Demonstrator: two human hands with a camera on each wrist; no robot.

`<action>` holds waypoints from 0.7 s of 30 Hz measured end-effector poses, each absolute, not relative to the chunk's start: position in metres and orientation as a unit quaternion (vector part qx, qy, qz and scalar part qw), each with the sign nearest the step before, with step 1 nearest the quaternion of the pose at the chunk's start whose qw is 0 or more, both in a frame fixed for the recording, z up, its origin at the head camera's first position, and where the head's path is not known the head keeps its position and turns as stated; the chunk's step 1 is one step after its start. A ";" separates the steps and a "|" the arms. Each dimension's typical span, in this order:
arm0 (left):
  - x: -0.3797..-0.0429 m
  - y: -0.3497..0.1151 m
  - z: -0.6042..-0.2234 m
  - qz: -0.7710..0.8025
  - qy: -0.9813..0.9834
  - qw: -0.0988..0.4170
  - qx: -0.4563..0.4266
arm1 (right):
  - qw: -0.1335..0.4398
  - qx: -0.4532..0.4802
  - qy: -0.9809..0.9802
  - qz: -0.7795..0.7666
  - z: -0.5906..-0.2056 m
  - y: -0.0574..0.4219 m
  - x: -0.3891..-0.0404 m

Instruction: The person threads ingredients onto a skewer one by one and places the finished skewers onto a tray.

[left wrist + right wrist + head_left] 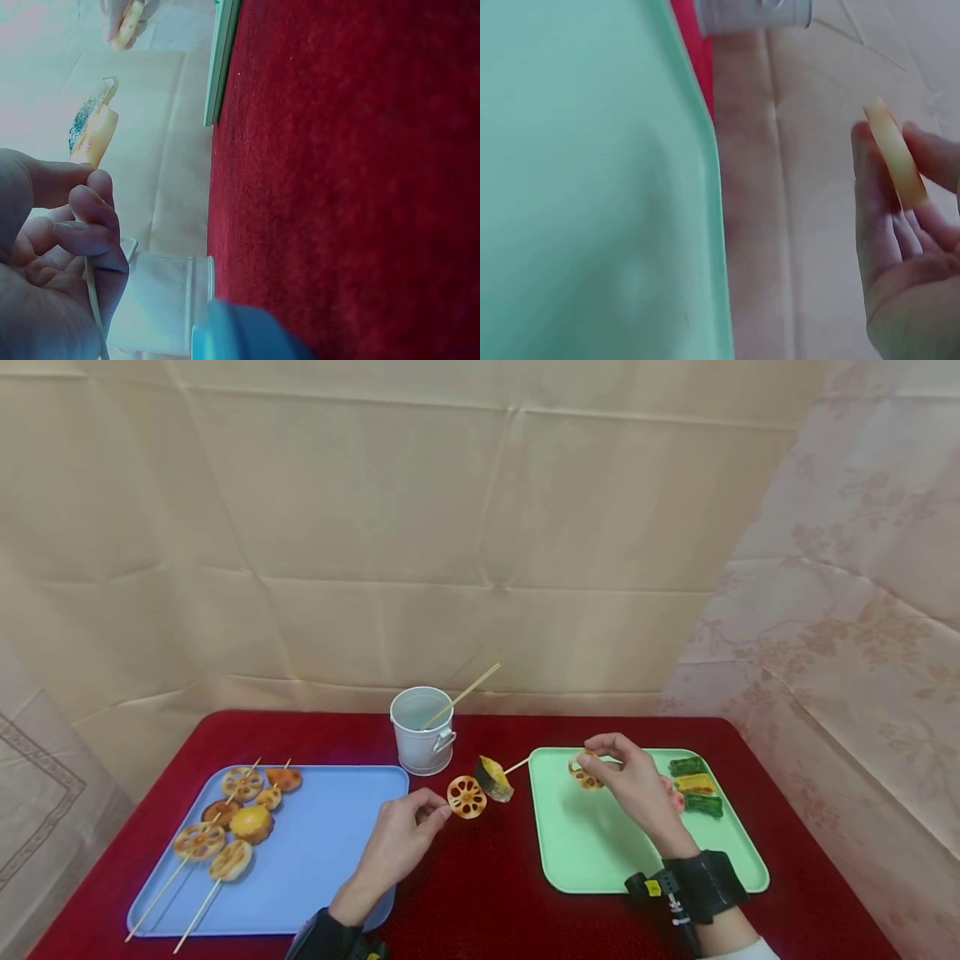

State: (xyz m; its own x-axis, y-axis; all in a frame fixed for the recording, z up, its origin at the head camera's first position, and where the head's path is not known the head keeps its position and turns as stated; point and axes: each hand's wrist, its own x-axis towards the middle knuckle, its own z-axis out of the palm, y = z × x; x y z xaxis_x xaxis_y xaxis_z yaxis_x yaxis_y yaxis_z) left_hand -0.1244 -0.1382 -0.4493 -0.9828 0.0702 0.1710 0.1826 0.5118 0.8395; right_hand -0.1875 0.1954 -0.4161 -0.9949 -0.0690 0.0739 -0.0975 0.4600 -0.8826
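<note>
Now the left hand (397, 839) clamps its fingers on a thin wooden skewer (517, 767), round tan lotus slice (467, 797) and green-rinded wedge (494, 779) just beyond them; the right hand (636, 789) pinches a second lotus slice (588, 778), green tray (588, 852) beneath.

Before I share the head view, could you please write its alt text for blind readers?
A person's left hand holds a skewer bearing a lotus slice and a dark-rinded piece; the right hand pinches another lotus slice over a green tray. A white bucket and a blue tray with two loaded skewers rest on red cloth.
</note>
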 end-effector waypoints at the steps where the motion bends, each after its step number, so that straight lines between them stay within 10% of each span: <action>1: -0.124 -0.138 -0.449 -0.489 -0.867 0.058 -0.074 | 0.012 0.034 -0.844 0.535 -0.417 0.193 -0.188; 21: -0.122 -0.135 -0.449 -0.486 -0.868 0.060 -0.085 | -0.028 -0.048 -0.651 0.757 -0.426 0.152 -0.199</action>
State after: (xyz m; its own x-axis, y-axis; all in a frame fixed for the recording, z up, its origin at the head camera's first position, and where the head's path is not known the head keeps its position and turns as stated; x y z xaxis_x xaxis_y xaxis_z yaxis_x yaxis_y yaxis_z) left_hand -0.1219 -0.1346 -0.4486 -0.9782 0.0894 0.1872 0.2063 0.5128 0.8334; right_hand -0.1987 0.1523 -0.4265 -0.9938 0.0215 -0.1092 0.1048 -0.1514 -0.9829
